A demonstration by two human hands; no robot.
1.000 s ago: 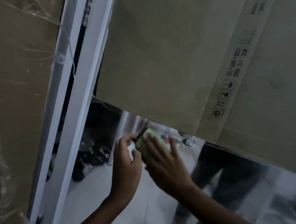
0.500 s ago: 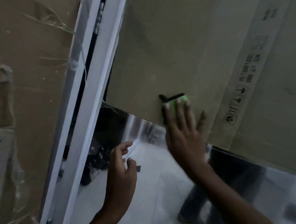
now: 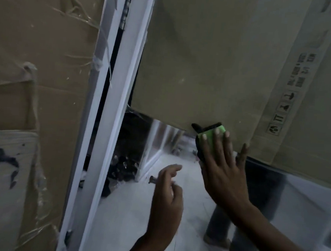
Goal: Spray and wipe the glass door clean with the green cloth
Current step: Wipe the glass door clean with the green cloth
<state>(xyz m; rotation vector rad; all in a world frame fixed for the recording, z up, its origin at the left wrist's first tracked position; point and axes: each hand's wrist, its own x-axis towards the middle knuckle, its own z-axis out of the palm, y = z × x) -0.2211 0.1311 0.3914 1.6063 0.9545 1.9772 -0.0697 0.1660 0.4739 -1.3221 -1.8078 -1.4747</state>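
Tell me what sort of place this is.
Probably a room being fitted out or a storeroom: cardboard covers the glass door, torn plastic wrap clings to packaging, and the white door frame looks newly installed.

Bright green cloth (image 3: pixel 211 135) with black edging; white door frame (image 3: pixel 110 121); brown cardboard (image 3: pixel 214 60) bearing black printed handling symbols; a second brown cardboard sheet (image 3: pixel 39 38) left of the frame; pale board (image 3: pixel 4 182) with dark smudges.
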